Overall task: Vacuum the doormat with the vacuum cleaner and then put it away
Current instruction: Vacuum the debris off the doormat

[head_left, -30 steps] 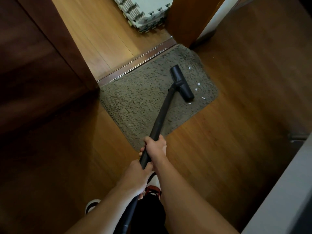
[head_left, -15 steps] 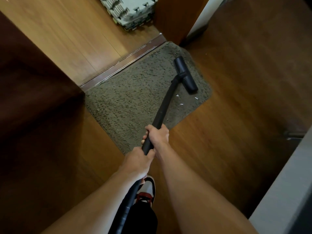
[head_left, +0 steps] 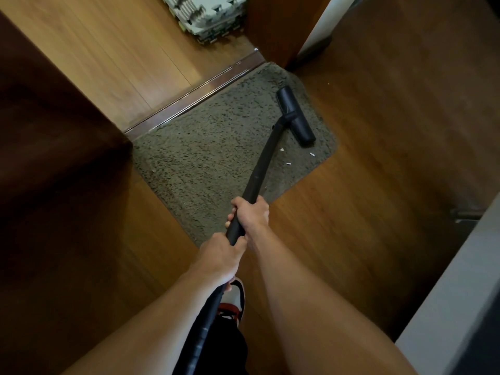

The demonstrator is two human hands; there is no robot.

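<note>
A grey-brown shaggy doormat (head_left: 205, 158) lies on the wooden floor against a doorway threshold. The vacuum cleaner's black wand (head_left: 263, 163) runs from my hands up to its black floor head (head_left: 296, 116), which rests on the mat's far right part. My right hand (head_left: 251, 212) grips the wand higher up, and my left hand (head_left: 220, 259) grips it just below, where the ribbed hose (head_left: 203, 328) begins. A few small white scraps (head_left: 288, 164) lie on the mat near the head, on its near side.
A dark wooden door or wall (head_left: 54, 125) stands at the left. A stack of grey foam tiles (head_left: 208, 14) sits beyond the metal threshold (head_left: 194, 96). A door frame (head_left: 281, 25) rises at the mat's far corner. A pale furniture edge (head_left: 460, 293) fills the lower right. My shoe (head_left: 235, 301) is below the hands.
The floor head has slid from the mat's middle-right toward its far right edge, passing over some white scraps. Both hands kept their grip and the view shifted forward.
</note>
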